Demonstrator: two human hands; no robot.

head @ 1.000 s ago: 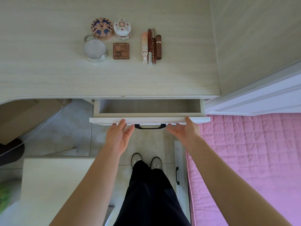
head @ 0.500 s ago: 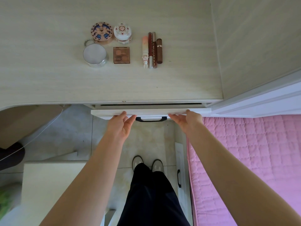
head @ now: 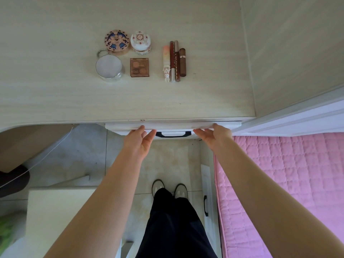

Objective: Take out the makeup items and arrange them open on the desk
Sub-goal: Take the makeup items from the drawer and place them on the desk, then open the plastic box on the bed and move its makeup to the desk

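Under the desk (head: 55, 101) edge, I log the drawer (head: 173, 126) now nearly closed; flat fingers of the left hand (head: 139, 141) and right hand (head: 214, 135) press it. Makeup items (head: 139, 67) are all out.

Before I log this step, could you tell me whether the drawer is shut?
Shut: the drawer front sits against the desk edge, no interior visible.

worktop (head: 55, 86): pale wood grain | far compact (head: 116, 42): pink-gold, blue floral pattern | jar (head: 140, 42): white, red-gold ornament | tin (head: 109, 67): silver, grey lid | palette (head: 139, 67): brown | tubes (head: 175, 61): peach-white, red-brown, brown | drawer (head: 173, 125): white, black handle | bed (head: 290, 174): pink quilted squares | trousers (head: 173, 226): black
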